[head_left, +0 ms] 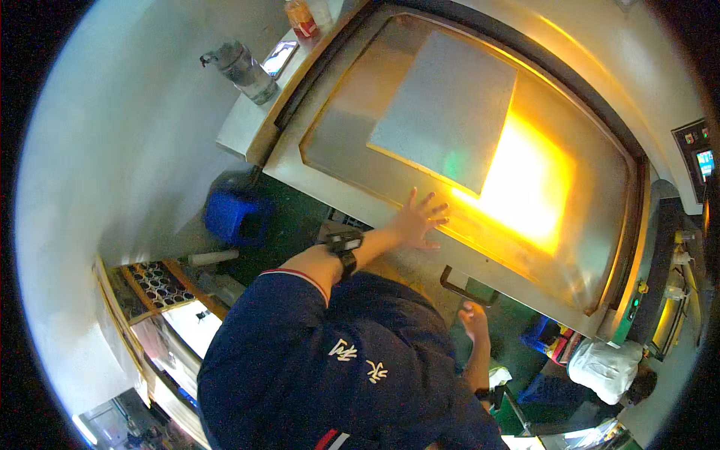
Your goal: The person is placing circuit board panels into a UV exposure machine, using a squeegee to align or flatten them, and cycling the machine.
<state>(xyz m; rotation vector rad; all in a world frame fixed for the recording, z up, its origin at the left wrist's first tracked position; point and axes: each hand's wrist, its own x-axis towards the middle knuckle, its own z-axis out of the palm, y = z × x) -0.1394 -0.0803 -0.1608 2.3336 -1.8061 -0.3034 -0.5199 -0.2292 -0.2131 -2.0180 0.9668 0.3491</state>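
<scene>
- The left hand lies flat with fingers spread on the near rim of the big metal machine bed; the grip is open and holds nothing, and the flat palm reads as a brace or a push against the frame
- The right hand sits lower, at the dark handle on the machine's front edge; I cannot tell whether the grip is closed on it, the hand is blurred
- A grey square plate rests on the bed toward its far edge, well apart from both hands, beside a strong yellow glow near the bed's right side
- A black watch shows on the left wrist
- On the narrow shelf at the bed's far left corner stand a grey bottle and a phone, kept off the working surface
- A blue bin stands on the floor below that corner
</scene>
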